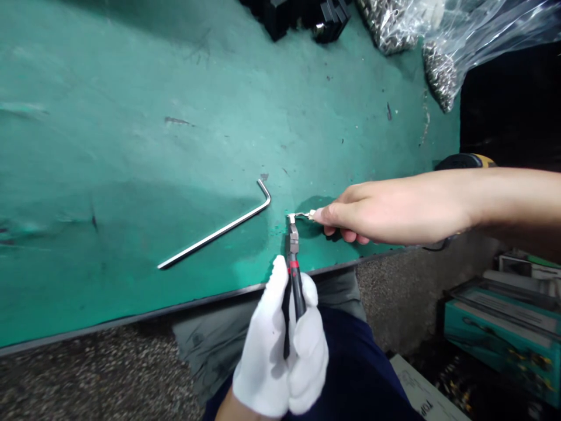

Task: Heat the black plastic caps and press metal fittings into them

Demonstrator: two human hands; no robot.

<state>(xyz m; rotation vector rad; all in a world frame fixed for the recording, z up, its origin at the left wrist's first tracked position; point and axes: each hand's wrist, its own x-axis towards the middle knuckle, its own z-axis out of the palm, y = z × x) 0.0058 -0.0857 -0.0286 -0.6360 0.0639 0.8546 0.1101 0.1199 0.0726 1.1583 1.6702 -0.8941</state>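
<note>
A workbench topped with a scuffed green mat (131,88) and edged by a dark metal strip (131,308) crosses the view above a speckled grey floor (79,374). A teal printed box (499,327) sits low at right, below the bench; deep shadow (508,99) fills the far right.

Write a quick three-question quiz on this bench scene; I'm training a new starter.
1. What tool does the white-gloved hand hold?
2. True or false: the L-shaped hex key touches that tool.
3. Where is the clear plastic bag of small metal parts? A: at the far side of the green bench mat; B: on the floor; C: on the person's lap.

Key: 1. Pliers with black and red handles. 2. False, it lies apart from them on the mat. 3. A.
</note>
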